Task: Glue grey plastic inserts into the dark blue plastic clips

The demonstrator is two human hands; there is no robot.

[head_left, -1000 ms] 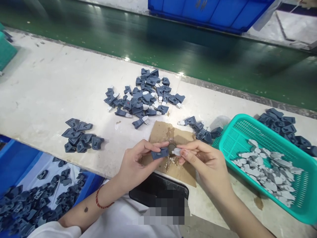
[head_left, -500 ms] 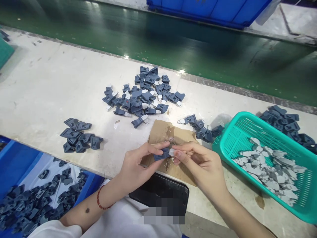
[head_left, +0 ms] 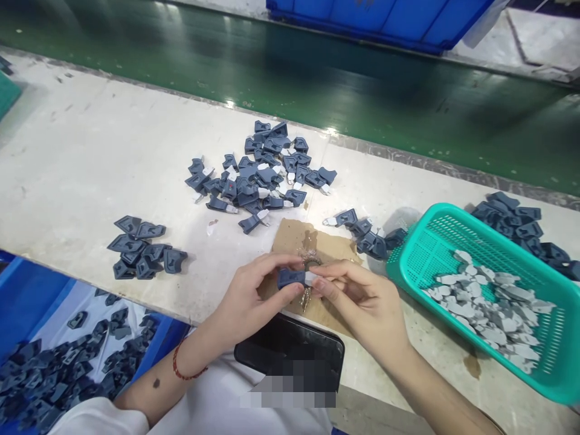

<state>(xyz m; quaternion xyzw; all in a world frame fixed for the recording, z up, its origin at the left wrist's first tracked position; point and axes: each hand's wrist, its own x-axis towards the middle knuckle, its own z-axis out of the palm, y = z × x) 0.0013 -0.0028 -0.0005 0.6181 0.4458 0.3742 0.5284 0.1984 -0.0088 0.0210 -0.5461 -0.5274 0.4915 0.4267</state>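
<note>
Between thumb and fingers, my left hand [head_left: 254, 296] grips a dark blue-grey plastic part [head_left: 290, 278]. My right hand [head_left: 369, 299] pinches a small light grey piece [head_left: 310, 278], which touches the right end of the blue part. Both hands are over a brown cardboard piece [head_left: 330, 241] with small shiny bits on it. Behind it lies a large pile of blue parts [head_left: 247, 190], many with light grey pieces attached. A green basket [head_left: 421, 266] of loose light grey pieces [head_left: 489, 308] stands to the right.
A dark phone [head_left: 290, 350] lies at the table's near edge. More blue parts [head_left: 145, 254] sit at the left, others [head_left: 521, 223] behind the basket. A blue bin [head_left: 27, 290] of parts is lower left. Beyond the table runs a green belt [head_left: 181, 54], with a blue crate [head_left: 380, 21] behind.
The light grey piece has come against the end of the blue part, which now lies more level. My left fingers have shifted around the blue part. The view has moved slightly.
</note>
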